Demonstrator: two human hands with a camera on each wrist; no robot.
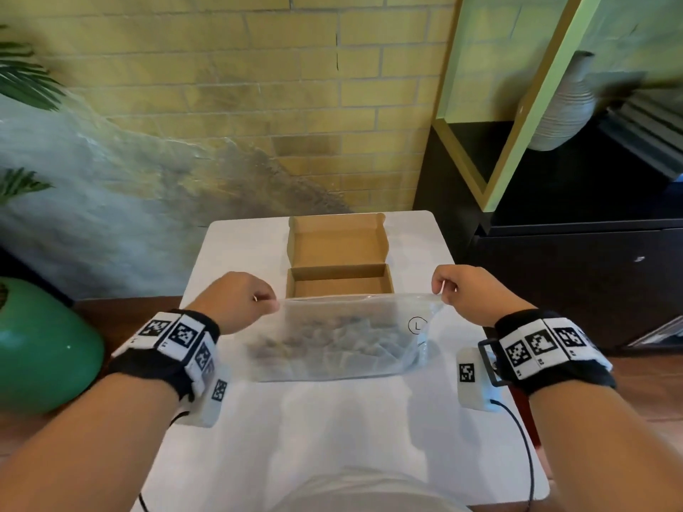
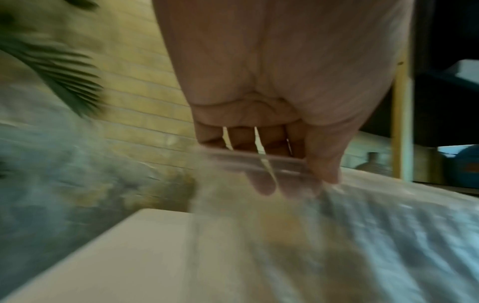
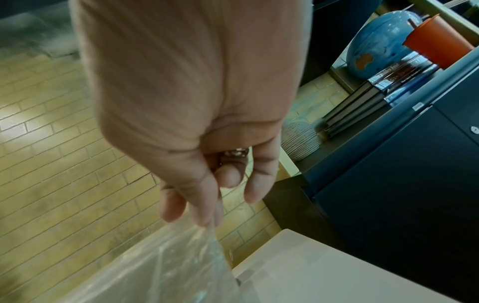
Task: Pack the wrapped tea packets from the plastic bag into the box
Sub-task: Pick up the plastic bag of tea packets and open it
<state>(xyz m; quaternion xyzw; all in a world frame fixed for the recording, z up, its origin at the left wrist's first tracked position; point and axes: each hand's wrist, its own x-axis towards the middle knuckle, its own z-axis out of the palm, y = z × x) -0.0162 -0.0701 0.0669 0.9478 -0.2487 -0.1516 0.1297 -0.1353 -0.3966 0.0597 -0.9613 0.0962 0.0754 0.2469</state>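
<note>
The plastic bag [image 1: 343, 338] of wrapped tea packets [image 1: 332, 336] is hanging above the white desk [image 1: 236, 245], just in front of the open cardboard box [image 1: 338, 267]. The left hand [image 1: 236, 299] and right hand [image 1: 469, 290] are each pinching a top corner in a closed grip.

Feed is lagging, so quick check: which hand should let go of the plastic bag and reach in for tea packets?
Probably right. Right hand only pinches a corner of the plastic bag; left hand grips its top edge with several fingers, so it can steady the bag.
</note>
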